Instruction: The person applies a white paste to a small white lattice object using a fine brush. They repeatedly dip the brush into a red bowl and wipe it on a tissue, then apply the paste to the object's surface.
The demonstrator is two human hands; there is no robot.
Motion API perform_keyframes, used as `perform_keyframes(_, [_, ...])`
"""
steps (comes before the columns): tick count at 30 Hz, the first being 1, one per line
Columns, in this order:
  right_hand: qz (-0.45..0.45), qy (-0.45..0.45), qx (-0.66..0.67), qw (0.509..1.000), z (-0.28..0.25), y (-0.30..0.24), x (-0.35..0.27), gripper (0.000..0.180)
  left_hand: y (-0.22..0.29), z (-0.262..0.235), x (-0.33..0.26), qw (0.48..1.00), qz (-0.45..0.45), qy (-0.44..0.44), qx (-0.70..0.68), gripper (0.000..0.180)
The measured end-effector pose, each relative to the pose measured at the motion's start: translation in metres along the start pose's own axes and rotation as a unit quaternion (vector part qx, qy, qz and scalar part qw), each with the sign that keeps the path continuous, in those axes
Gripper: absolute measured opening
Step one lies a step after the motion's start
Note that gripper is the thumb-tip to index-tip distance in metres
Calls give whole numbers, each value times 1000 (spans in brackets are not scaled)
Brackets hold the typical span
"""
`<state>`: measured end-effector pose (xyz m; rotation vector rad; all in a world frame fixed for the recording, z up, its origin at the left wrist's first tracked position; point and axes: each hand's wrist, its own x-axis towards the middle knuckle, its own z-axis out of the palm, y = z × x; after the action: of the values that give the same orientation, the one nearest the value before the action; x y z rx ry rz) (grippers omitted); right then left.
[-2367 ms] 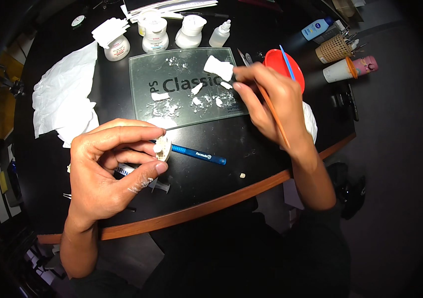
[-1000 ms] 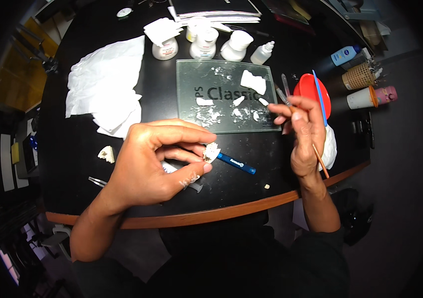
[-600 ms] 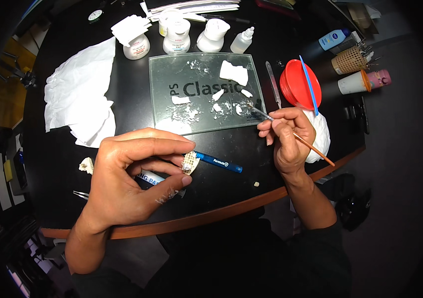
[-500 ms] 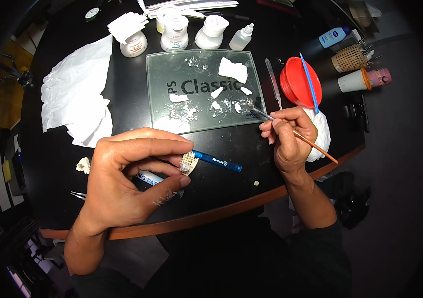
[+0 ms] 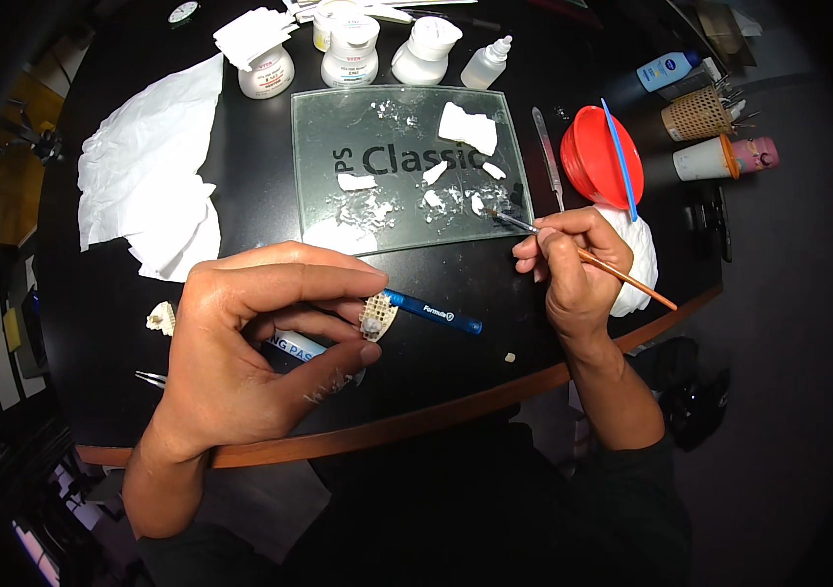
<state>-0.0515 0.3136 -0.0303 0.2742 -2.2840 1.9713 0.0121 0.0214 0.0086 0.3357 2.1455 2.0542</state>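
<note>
My left hand (image 5: pixel 250 342) pinches a small cream dental model piece (image 5: pixel 377 316) with a gridded face between thumb and fingertips. A whitish-grey lump sits on that grid. In my right hand (image 5: pixel 578 264) is a fine brush (image 5: pixel 632 281) with an orange-brown handle, held like a pen. Its dark tip rests at or just over the lower right of a glass slab (image 5: pixel 338 117), beside a dab of white paste (image 5: pixel 477 203). Several other white lumps and smears lie on the slab. A blue pen-like tube (image 5: pixel 436 311) lies behind the model piece; its left end is hidden.
White jars (image 5: pixel 350 54) and a dropper bottle (image 5: pixel 487 64) stand behind the slab. Crumpled white paper (image 5: pixel 147 166) lies left. A metal spatula (image 5: pixel 547 157) and red bowl (image 5: pixel 588 161) are right. Another model piece (image 5: pixel 161 318) and tweezers (image 5: pixel 149 378) lie beside my left wrist.
The view has shifted slightly. The brush tip has come a little closer to the white dab on the slab. My left hand keeps its pinch on the model piece.
</note>
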Motion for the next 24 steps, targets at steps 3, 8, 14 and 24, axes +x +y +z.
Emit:
perform_keyframes(3, [-4,-2,7,1000,2,1,1,7,-1,-1,0,1000,2,1,-3,45])
perform_keyframes(8, [-5,-13,-4,1000,2,1,2,7,-3,-1,0,1000,-1,3,-10,45])
perform_keyframes(14, [-4,-18,7,1000,0,4,3,8,-3,-1,1,1000,2,6,-12,45])
perform_keyframes(24, [-33,-56,106,992,-3,1,3,17,-3,-2,2,1000,10,8,-12,38])
